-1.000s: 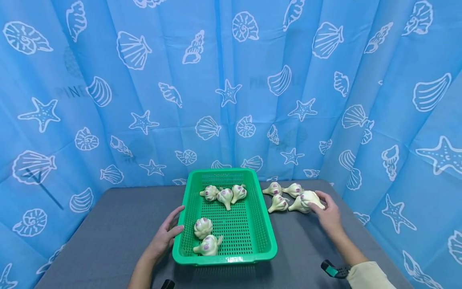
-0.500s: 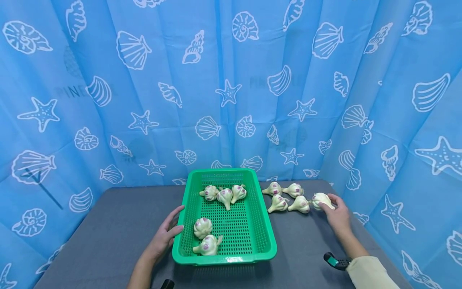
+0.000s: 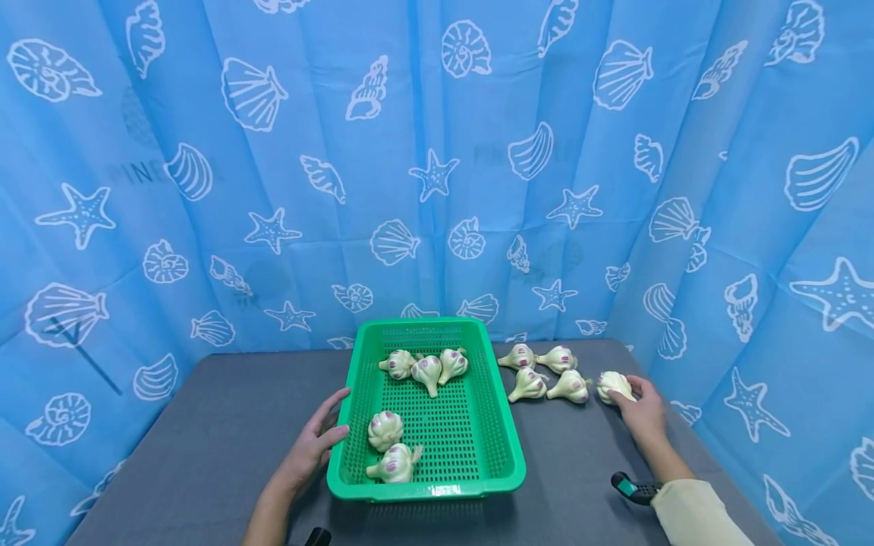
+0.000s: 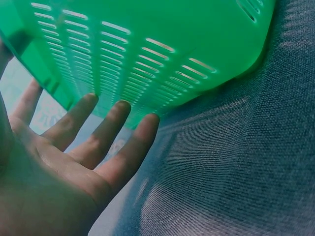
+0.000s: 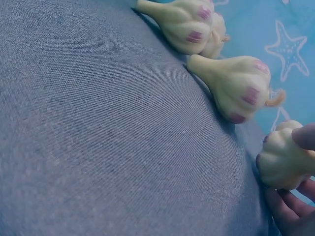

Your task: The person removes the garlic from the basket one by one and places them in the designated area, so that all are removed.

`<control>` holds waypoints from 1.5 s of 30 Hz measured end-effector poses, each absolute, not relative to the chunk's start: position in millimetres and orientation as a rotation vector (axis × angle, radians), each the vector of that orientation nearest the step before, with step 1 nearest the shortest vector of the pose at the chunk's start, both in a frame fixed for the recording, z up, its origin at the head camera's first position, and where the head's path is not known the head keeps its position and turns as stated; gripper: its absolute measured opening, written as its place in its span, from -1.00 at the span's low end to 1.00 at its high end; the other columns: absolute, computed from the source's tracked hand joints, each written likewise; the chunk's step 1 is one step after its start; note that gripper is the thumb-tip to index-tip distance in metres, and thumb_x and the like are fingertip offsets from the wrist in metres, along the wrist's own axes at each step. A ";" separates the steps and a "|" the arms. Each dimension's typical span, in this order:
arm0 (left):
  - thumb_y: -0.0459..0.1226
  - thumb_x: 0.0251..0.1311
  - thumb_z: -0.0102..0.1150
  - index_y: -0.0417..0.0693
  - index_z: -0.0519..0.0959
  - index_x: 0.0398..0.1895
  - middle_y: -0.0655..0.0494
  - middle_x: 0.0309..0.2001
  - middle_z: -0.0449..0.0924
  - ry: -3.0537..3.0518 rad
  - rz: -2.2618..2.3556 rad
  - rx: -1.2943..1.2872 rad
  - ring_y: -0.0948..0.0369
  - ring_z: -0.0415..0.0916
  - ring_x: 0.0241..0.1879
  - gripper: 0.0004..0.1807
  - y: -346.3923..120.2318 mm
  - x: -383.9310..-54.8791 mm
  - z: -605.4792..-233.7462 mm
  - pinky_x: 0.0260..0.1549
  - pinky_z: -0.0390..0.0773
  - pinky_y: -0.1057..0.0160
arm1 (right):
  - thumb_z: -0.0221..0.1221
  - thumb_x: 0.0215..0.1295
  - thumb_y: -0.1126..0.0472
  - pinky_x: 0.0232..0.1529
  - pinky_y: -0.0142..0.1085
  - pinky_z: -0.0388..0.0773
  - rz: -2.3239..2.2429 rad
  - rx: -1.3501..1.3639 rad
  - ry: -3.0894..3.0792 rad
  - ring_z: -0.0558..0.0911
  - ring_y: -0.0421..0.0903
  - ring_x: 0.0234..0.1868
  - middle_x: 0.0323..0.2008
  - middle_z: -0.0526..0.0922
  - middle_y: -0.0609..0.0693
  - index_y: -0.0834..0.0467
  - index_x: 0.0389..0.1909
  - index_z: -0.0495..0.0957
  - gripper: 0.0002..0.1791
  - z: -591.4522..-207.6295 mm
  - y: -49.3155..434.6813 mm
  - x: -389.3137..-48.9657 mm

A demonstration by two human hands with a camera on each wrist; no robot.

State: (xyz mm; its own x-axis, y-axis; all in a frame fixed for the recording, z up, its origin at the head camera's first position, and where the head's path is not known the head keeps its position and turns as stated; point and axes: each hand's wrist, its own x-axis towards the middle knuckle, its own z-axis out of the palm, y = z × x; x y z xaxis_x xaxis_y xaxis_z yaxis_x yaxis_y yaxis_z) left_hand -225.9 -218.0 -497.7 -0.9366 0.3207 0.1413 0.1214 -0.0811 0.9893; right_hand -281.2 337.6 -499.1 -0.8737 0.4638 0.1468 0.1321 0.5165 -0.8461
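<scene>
The left hand (image 3: pixel 310 447), fingers spread, rests against the basket (image 3: pixel 437 491) at its nine o'clock, likely to steady it; two garlic bulbs (image 3: pixel 396 464) lie inside at seven o'clock, three at twelve. The right hand (image 3: pixel 643 417) pinches a bulb (image 3: pixel 612 385) at three o'clock of four loose ones (image 3: pixel 529 385), seemingly to line it up with their near pair. Beyond, at ten o'clock, the curtain (image 3: pixel 355 303) faintly reads "PINE", the rest illegible.
</scene>
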 end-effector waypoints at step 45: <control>-0.30 0.43 -0.05 0.05 -0.05 0.55 -0.33 0.47 -0.13 2.025 2.158 0.440 -0.24 0.13 0.32 -0.30 -216.9 -226.9 -496.6 -0.02 0.53 0.00 | 0.20 0.33 0.25 -0.49 -0.32 0.38 1.145 -0.654 -2.383 0.56 0.22 -0.15 -0.13 0.57 0.37 0.39 0.01 0.46 -0.65 -514.6 344.8 -303.9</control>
